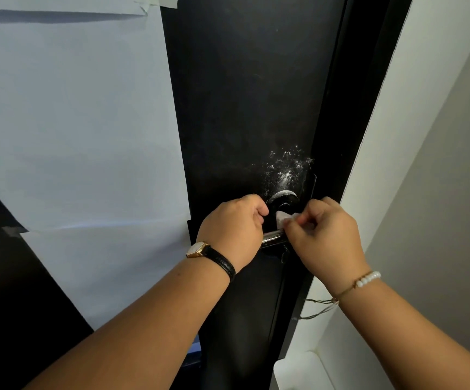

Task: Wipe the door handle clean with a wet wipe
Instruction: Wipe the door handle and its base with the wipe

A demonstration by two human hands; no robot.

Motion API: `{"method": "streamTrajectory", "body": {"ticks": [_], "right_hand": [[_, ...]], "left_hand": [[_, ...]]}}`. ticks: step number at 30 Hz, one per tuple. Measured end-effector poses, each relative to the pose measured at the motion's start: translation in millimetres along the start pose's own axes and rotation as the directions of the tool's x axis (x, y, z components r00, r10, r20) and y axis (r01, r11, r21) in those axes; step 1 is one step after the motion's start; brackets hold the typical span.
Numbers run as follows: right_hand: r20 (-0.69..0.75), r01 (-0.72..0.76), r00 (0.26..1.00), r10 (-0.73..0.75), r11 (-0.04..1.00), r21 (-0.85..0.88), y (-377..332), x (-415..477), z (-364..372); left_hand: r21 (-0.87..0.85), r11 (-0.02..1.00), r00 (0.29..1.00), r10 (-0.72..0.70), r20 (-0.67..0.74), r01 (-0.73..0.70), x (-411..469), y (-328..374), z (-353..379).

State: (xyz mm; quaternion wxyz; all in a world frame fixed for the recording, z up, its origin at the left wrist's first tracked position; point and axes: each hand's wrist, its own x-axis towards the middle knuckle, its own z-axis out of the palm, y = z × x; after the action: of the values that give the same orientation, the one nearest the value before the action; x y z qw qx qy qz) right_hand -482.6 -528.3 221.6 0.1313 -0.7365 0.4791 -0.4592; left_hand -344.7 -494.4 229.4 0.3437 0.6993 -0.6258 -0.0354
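The right hand (326, 235) pinches a white wet wipe (284, 216) between thumb and fingertips, pressing it on the door handle (273, 237) near its round base. At nine o'clock from it, the left hand (234, 229) is curled tight around the lever's free end. White smears (284, 170) speckle the black door (242, 94) at twelve o'clock above the handle. Pale paper sheets (73, 122) cover the door farther toward nine o'clock.

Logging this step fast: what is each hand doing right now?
Left hand: closed around the door handle.
Right hand: fingers pinched shut on the wet wipe, at the handle.
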Motion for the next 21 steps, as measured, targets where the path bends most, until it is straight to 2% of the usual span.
{"method": "streamTrajectory", "body": {"ticks": [5,8,15,21], "right_hand": [[0.024,-0.099,0.995,0.098,0.994,0.056,4.3,12.2,-4.1],[0.123,-0.064,0.990,0.067,0.998,-0.028,-1.4,24.9,-2.3],[0.148,0.042,0.989,-0.019,0.987,-0.155,-7.4,39.7,6.5],[0.080,-0.108,0.991,0.111,0.993,-0.043,-2.5,37.1,9.2]], "left_hand": [[-0.007,1.000,1.000,0.007,0.008,-0.006,1.0,-0.6,1.5],[0.002,1.000,1.000,0.010,0.010,-0.010,2.2,0.3,1.0],[0.010,1.000,1.000,0.016,-0.005,-0.016,0.7,0.3,1.1],[0.020,1.000,1.000,0.016,-0.007,-0.016,1.5,-1.3,2.4]]}}
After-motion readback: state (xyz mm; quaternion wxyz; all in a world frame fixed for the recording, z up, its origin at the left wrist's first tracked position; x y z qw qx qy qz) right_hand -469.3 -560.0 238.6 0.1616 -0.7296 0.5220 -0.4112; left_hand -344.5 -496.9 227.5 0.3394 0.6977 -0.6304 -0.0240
